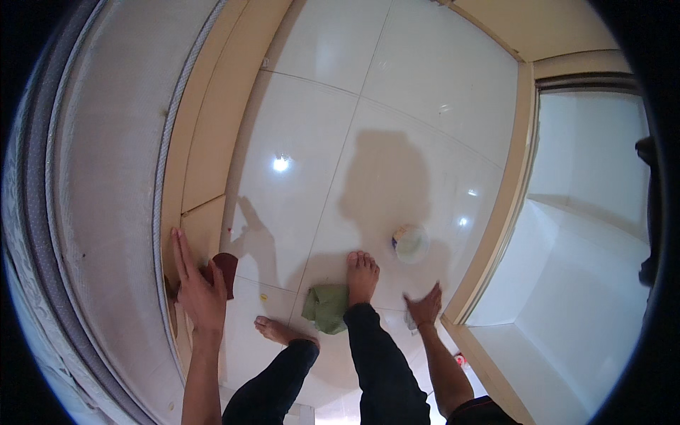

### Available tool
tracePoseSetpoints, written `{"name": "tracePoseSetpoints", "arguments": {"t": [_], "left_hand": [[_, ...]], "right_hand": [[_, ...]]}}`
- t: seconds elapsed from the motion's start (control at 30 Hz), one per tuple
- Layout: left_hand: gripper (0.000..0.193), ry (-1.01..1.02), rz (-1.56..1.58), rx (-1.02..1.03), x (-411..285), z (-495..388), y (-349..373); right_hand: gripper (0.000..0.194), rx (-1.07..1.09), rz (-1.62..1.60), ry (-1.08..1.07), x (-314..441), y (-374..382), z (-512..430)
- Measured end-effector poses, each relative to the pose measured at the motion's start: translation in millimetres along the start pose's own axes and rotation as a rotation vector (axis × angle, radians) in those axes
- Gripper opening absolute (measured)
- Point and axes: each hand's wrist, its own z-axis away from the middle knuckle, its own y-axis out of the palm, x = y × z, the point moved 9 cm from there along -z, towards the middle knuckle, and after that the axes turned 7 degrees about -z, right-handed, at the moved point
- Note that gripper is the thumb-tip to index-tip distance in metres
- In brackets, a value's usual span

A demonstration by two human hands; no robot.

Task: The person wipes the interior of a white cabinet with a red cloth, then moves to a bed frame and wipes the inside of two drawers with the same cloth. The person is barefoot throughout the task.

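My left hand (204, 297) is at the tan wooden side panel (204, 175) of a bed, two fingers stretched along the wood. A dark red, curved sheet (226, 273), perhaps sandpaper, is held at its thumb; part of the sheet is hidden behind the hand. On the right, my right hand (425, 305) has its fingers apart with nothing in it. Beyond its fingertips a small round plastic tub (411, 245) with pale contents stands on the floor. A folded green cloth (325, 308) lies between my bare feet, against the right one.
The mattress (122, 159) rises at the left above the bed panel. Along the right runs a wooden frame (510, 175) around a white recessed compartment (558, 255). Glossy pale tiles (313, 122) cover the floor. A small red-and-white object (460, 360) lies beside my right forearm.
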Motion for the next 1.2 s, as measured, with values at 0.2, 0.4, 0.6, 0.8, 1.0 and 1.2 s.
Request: {"name": "tracePoseSetpoints", "arguments": {"t": [0.2,0.4,0.6,0.8,1.0,1.2], "left_hand": [[0.064,0.475,-0.211,0.624,-27.2,59.1,143.9],[0.076,0.413,-0.241,0.830,-57.9,177.2,251.2],[0.036,0.356,-0.192,0.709,-49.2,189.5,278.4],[0.026,0.095,0.089,0.878,-40.9,165.0,249.3],[0.023,0.159,0.165,0.877,-133.1,123.0,187.2],[0.021,0.325,0.308,0.870,-269.1,123.7,163.8]], "right_hand": [[0.114,-0.074,-0.036,-0.420,178.5,-47.7,-52.4],[0.106,-0.058,-0.150,-0.314,141.4,-51.0,-37.1],[0.104,-0.098,-0.190,-0.291,22.1,-56.1,49.1],[0.110,-0.104,-0.409,0.228,-146.3,22.0,97.3],[0.122,-0.158,-0.608,0.798,-279.4,134.5,99.4],[0.123,-0.071,-0.535,0.678,-259.8,112.5,72.7]]}}
